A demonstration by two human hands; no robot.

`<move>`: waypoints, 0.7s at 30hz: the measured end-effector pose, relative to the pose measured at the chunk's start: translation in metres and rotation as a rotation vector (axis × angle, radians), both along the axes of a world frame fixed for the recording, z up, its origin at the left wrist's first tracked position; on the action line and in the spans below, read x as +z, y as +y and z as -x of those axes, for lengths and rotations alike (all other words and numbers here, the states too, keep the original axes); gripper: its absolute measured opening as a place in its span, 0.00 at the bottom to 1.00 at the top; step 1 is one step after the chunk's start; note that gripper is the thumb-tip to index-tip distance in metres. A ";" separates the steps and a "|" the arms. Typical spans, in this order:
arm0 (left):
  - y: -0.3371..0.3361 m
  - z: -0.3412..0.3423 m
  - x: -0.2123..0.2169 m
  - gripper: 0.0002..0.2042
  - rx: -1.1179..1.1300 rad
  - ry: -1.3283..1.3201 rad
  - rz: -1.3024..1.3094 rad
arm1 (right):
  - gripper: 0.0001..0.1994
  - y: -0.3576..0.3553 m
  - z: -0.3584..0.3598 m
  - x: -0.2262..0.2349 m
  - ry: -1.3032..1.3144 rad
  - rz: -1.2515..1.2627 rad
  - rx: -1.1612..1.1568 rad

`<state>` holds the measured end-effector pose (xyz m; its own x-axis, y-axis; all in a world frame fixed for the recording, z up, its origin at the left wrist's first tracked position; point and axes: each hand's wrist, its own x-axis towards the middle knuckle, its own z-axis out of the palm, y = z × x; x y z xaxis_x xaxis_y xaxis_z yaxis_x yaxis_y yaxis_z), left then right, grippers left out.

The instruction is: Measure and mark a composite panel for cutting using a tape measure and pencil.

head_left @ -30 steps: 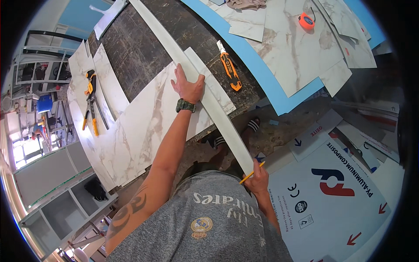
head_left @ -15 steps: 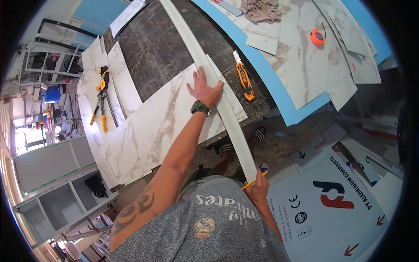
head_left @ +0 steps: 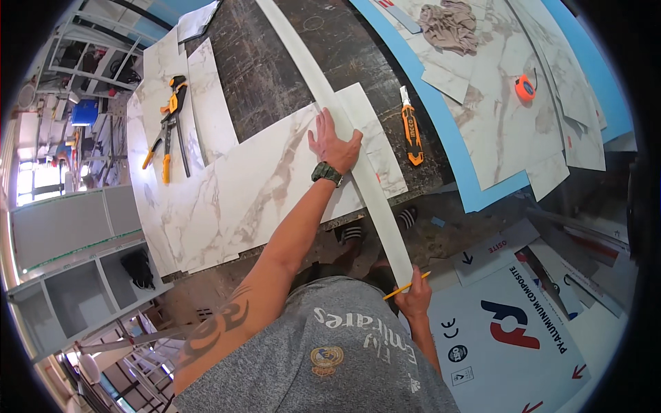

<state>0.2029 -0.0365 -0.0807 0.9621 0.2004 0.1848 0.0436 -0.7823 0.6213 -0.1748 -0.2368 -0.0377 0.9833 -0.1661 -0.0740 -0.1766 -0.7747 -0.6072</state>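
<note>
A long pale straightedge strip (head_left: 385, 227) lies across a white marble-patterned panel (head_left: 241, 186) on the dark, scuffed workbench (head_left: 258, 76). My left hand (head_left: 336, 146), with a watch at the wrist, presses flat on the strip and panel, its fingers stretched and its thumb by the strip's right edge. At the strip's near end, beyond the bench edge, my right hand (head_left: 414, 297) is closed around a yellow pencil (head_left: 406, 286) and also touches the strip. Its fingertips are partly hidden. To the right of the panel lies an orange utility knife (head_left: 412, 131), blade end pointing away from me.
On the panel at left rests a black and yellow clamp-like tool (head_left: 169, 127). At right, marble-patterned sheets (head_left: 499, 124) carry an orange tape measure (head_left: 525, 88) and a crumpled brown cloth (head_left: 449, 27). Below are printed boards (head_left: 475, 310). Grey shelving (head_left: 82, 296) stands at left.
The strip has shifted left across the panel, with my left hand on it, and more panel shows at its right. My right hand still holds the pencil. The whole view has shifted slightly.
</note>
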 end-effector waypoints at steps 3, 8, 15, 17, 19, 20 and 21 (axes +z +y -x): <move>0.003 0.001 0.002 0.49 -0.001 0.012 -0.008 | 0.37 0.000 0.000 0.001 0.030 0.010 -0.001; 0.006 0.004 0.002 0.52 -0.069 0.078 -0.032 | 0.37 -0.009 0.002 0.002 0.068 0.047 -0.031; 0.006 -0.001 -0.003 0.53 -0.083 0.071 -0.047 | 0.34 -0.015 0.000 -0.002 -0.022 0.086 -0.033; 0.006 -0.002 -0.002 0.54 -0.093 0.082 -0.049 | 0.34 -0.013 0.000 0.000 -0.018 0.090 -0.047; 0.005 -0.004 -0.002 0.54 -0.100 0.090 -0.056 | 0.33 -0.011 0.000 0.002 -0.026 0.099 -0.065; 0.004 -0.004 -0.002 0.54 -0.103 0.093 -0.059 | 0.33 -0.010 0.000 0.003 -0.031 0.103 -0.074; 0.004 -0.005 -0.002 0.54 -0.102 0.097 -0.062 | 0.33 -0.008 -0.001 0.002 -0.028 0.100 -0.073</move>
